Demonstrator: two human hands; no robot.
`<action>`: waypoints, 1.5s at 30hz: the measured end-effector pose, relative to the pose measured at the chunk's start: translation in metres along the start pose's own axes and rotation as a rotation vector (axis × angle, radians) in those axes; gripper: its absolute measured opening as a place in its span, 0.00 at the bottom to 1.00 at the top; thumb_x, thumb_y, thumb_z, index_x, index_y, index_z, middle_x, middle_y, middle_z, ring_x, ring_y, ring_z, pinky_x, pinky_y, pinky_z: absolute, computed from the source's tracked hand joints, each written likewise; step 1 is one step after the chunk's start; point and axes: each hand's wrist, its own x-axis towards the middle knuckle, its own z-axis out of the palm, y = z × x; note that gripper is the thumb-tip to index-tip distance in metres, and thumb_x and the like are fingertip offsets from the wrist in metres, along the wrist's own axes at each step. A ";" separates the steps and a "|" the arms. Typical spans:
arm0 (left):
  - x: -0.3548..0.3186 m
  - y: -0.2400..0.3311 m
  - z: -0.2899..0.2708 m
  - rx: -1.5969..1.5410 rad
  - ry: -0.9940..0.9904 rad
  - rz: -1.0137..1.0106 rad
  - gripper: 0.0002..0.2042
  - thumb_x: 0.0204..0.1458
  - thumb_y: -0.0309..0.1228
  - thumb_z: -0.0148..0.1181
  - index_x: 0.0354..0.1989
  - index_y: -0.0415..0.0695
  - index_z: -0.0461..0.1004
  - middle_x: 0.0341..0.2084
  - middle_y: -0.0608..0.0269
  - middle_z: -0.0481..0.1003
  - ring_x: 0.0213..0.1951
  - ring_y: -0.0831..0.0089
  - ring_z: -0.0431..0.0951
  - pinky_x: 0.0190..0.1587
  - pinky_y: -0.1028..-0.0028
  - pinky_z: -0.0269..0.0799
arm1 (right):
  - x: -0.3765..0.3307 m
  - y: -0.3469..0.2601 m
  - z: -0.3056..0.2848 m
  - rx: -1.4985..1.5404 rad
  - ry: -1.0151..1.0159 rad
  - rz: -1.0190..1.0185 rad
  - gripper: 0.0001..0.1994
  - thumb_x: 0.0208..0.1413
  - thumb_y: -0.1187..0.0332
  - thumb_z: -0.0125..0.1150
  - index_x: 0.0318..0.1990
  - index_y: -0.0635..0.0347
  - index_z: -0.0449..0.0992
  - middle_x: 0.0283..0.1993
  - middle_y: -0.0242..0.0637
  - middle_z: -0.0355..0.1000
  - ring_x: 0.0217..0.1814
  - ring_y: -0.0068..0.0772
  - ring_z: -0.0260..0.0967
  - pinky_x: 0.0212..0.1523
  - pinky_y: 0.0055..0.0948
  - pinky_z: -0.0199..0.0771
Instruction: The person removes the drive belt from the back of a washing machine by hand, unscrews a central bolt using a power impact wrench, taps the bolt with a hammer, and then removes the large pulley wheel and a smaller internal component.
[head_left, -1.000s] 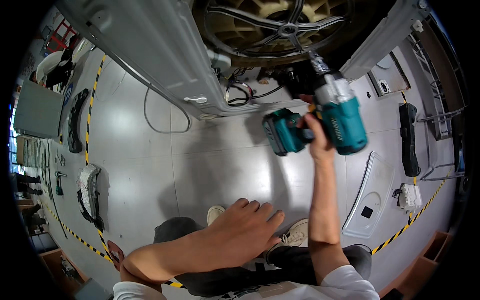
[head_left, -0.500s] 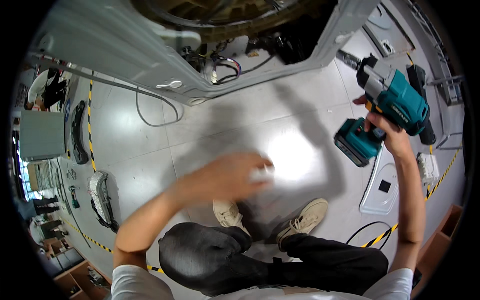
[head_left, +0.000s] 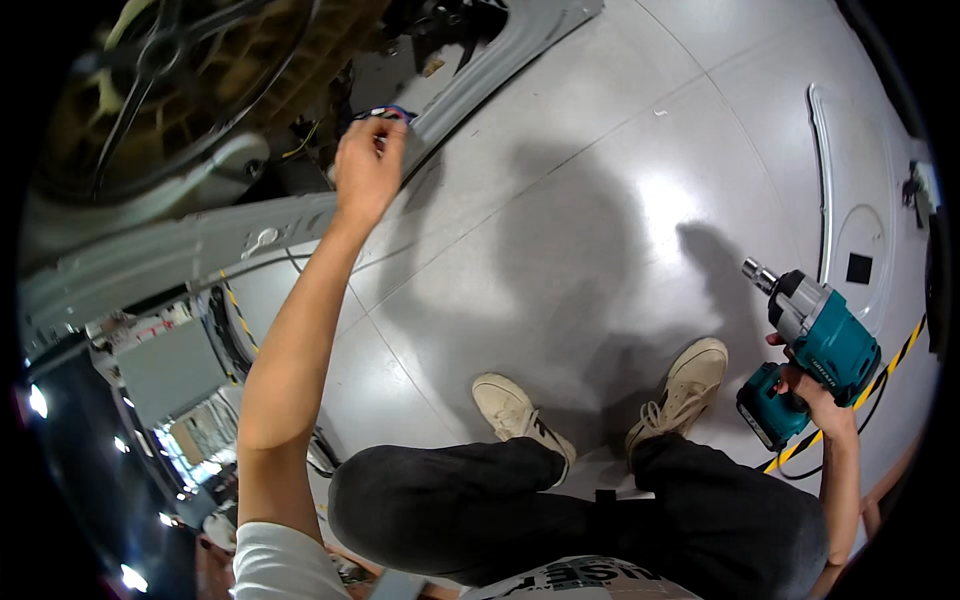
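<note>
Gripping the teal cordless impact driver (head_left: 815, 350) low at the person's side, the right hand (head_left: 812, 392) is closing its fingers around the handle above the grey floor (head_left: 600, 200); farther off, the left hand (head_left: 365, 165) is pinching small blue wires (head_left: 392, 112) at the edge of the grey metal frame (head_left: 200, 245)
</note>
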 end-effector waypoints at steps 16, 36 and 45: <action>0.136 -0.101 0.078 0.301 -0.487 -0.250 0.22 0.59 0.36 0.46 0.59 0.38 0.63 0.54 0.42 0.68 0.55 0.53 0.69 0.56 0.67 0.63 | -0.020 0.021 -0.037 0.086 0.132 0.124 0.16 0.53 0.69 0.58 0.49 0.61 0.68 0.45 0.35 0.69 0.27 0.20 0.61 0.30 0.21 0.63; 0.252 -0.297 0.148 0.486 -0.188 -0.689 0.28 0.50 0.44 0.53 0.57 0.39 0.64 0.55 0.52 0.67 0.57 0.56 0.67 0.58 0.63 0.62 | -0.021 0.022 -0.022 -0.063 0.140 0.448 0.19 0.56 0.71 0.55 0.56 0.57 0.69 0.33 0.26 0.67 0.27 0.18 0.58 0.28 0.21 0.60; 0.234 -0.273 0.144 0.428 -0.276 -0.690 0.24 0.50 0.39 0.52 0.53 0.38 0.68 0.54 0.49 0.68 0.55 0.54 0.68 0.57 0.62 0.63 | -0.023 0.026 -0.010 -0.073 0.195 0.416 0.20 0.53 0.71 0.56 0.55 0.58 0.69 0.35 0.27 0.67 0.28 0.18 0.60 0.29 0.21 0.62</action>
